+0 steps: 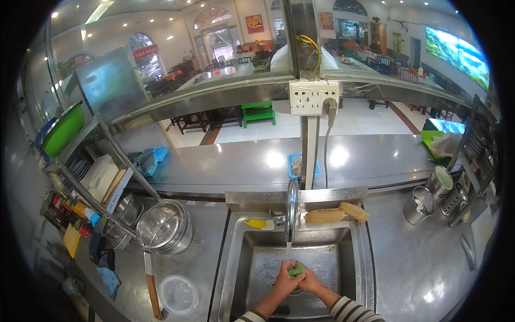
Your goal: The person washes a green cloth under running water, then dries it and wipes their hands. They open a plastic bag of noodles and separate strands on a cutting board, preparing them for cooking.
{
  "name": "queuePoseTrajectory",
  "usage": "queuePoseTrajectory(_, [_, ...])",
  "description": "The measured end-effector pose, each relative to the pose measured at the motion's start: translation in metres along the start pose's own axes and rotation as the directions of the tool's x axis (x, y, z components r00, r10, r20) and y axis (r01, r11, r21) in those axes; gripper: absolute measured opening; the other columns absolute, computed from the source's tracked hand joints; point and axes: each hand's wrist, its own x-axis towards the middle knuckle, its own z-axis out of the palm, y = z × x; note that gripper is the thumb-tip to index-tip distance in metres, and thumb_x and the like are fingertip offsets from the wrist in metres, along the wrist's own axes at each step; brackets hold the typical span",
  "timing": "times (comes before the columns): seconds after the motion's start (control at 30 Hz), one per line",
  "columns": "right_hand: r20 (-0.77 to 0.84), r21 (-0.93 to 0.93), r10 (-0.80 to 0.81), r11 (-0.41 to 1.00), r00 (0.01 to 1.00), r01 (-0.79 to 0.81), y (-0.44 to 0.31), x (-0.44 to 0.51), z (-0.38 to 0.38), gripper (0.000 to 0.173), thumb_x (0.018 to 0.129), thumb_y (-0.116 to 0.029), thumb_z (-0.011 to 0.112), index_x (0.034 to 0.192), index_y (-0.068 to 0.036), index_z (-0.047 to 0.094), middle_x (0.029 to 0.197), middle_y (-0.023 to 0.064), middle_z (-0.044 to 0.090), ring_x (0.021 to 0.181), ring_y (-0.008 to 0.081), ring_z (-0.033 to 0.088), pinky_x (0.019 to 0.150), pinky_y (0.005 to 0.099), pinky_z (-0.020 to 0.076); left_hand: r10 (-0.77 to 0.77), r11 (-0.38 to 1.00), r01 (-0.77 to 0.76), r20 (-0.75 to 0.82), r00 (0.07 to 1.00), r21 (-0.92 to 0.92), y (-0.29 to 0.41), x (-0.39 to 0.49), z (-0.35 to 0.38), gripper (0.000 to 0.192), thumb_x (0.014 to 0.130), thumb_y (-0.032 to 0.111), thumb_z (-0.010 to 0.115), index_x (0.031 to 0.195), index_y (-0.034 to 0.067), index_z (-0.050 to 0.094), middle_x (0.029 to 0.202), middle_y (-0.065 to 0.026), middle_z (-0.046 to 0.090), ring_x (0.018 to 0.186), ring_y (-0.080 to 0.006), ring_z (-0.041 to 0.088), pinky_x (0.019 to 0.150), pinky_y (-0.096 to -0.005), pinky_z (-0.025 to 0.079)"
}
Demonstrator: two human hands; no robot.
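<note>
Both hands meet over the stainless steel sink [348,257], under a stream of water from the curved faucet [291,205]. A small clump of green leaves [296,269] is held between them, partly hidden by the fingers. My left hand [286,279] grips the leaves from the left side. My right hand [310,280] closes around them from the right, touching the left. Below the hands, part of the drain [297,290] shows on the wet sink floor. Striped sleeves cover both forearms.
Two loofah sponges [326,216] and a yellow scraper-like piece [257,223] lie on the sink's back ledge. Left stand a wooden-handled strainer [159,229] on stacked metal bowls and a clear plastic lid or bowl [178,295]. Metal containers [419,205] stand right; a knife [468,251] lies nearby.
</note>
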Motion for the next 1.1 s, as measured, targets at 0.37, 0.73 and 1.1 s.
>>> queuePoseTrajectory(0.37, [0.042, -0.268, -0.223, 0.936, 0.974, 0.226, -0.063, 0.003, -0.02, 0.032, 0.069, -0.011, 0.075, 0.098, -0.005, 0.061, 0.096, 0.0094, 0.06, 0.09, 0.0259, 0.061, 0.077, 0.0335, 0.0486, -0.194, 0.978, 0.196, -0.028, 0.981, 0.072, -0.008, 0.015, -0.08, 0.043, 0.072, 0.011, 0.068, 0.111, 0.006, 0.049, 0.098, -0.011, 0.06, 0.09, -0.0214, 0.06, 0.082, -0.0315, 0.046])
queuePoseTrajectory(0.73, [0.049, 0.105, 0.056, 0.993, 0.997, -0.061, -0.049, 0.018, -0.018, 0.03, 0.075, -0.011, 0.073, 0.091, -0.004, 0.049, 0.079, 0.0024, 0.059, 0.077, 0.011, 0.058, 0.068, 0.0279, 0.048, -0.016, 0.966, 0.024, 0.032, 0.999, -0.258, 0.061, 0.019, -0.063, 0.028, 0.081, 0.001, 0.061, 0.107, 0.002, 0.052, 0.101, -0.0063, 0.06, 0.094, -0.0124, 0.057, 0.084, -0.0258, 0.044])
queuePoseTrajectory(1.1, [0.131, 0.01, 0.098, 0.995, 0.987, -0.1, -0.05, 0.004, -0.027, 0.043, 0.085, -0.016, 0.061, 0.122, -0.007, 0.04, 0.074, 0.0106, 0.055, 0.075, 0.0245, 0.061, 0.067, 0.034, 0.0483, -0.463, 0.813, 0.383, -0.089, 0.882, -0.438, 0.039, 0.041, -0.07, 0.04, 0.075, 0.003, 0.068, 0.111, 0.004, 0.051, 0.102, -0.0113, 0.058, 0.092, -0.0195, 0.058, 0.077, -0.0323, 0.048])
